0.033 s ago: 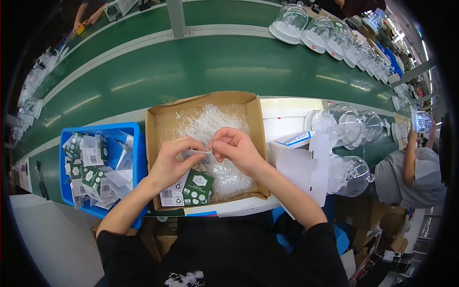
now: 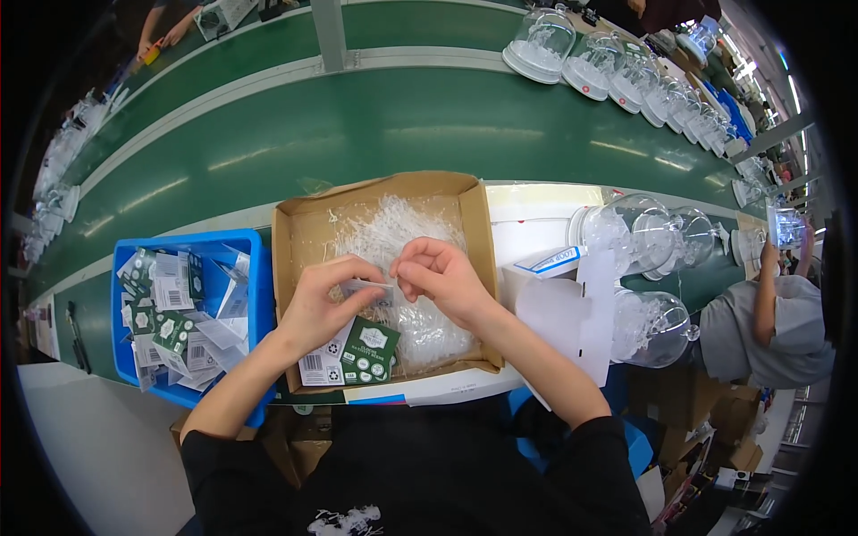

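My left hand (image 2: 323, 305) pinches a small pale card tag (image 2: 361, 287) between thumb and fingers, over the cardboard tray (image 2: 288, 237). Close beside the tag's right end, the fingers of my right hand (image 2: 445, 284) are curled into a pinch; whatever they grip is too thin to make out. A heap of fine white plastic strands (image 2: 393, 228) lies in the tray under both hands, with a clear bundle (image 2: 435, 342) nearer me. Below my left hand, green-and-white card tags (image 2: 370, 350) rest at the tray's near left corner.
At the left stands a blue bin (image 2: 260, 304) full of similar tags. To the right are a white open box (image 2: 559, 308) and several clear domes (image 2: 661, 329). More domes (image 2: 539, 46) line the far side of the green conveyor belt (image 2: 375, 134). A co-worker in grey (image 2: 769, 330) is at the right.
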Motion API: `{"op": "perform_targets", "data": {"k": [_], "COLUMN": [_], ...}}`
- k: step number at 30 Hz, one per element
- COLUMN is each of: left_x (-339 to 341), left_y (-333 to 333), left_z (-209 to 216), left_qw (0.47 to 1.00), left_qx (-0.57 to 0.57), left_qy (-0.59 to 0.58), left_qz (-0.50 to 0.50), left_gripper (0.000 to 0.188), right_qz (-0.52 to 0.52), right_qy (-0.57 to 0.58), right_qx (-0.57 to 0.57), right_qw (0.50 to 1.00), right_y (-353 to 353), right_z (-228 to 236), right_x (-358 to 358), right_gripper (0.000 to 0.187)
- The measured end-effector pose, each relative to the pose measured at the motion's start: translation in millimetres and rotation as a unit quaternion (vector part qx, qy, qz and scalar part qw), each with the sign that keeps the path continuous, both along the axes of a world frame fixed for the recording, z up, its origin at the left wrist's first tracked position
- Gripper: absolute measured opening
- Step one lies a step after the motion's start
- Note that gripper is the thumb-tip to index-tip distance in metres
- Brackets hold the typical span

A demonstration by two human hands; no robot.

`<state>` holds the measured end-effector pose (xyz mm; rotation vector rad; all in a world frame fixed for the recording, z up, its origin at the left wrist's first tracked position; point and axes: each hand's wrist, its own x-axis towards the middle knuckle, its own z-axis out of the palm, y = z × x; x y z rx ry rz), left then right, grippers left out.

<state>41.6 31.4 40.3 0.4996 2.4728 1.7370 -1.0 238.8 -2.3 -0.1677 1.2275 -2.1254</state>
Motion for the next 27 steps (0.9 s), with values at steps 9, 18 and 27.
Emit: {"op": "perform_targets", "data": {"k": [9,18,27], "left_x": [-4,4,3], "left_y": [1,-15,4], "left_z": [-1,-35,-8], "left_qw": [1.000,0.992,0.991], "left_qx": [0.006,-0.059,0.056], "left_qy": [-0.003,0.075,-0.100], "left_qz": [-0.012,0.078,0.074], "left_gripper": [0.013,0.008,0.016], "right_qz": [0.034,0.061,0.044], "right_qy": [0.018,0.061,0.080], "right_qx": [0.024,0.016,0.002], "right_qw": [0.999,0.996,0.996], "right_y": [1,-18,-11], "right_z": [1,-22,-11], "right_x": [-4,-5,-1], "right_gripper": [0.008,0.014,0.012]}}
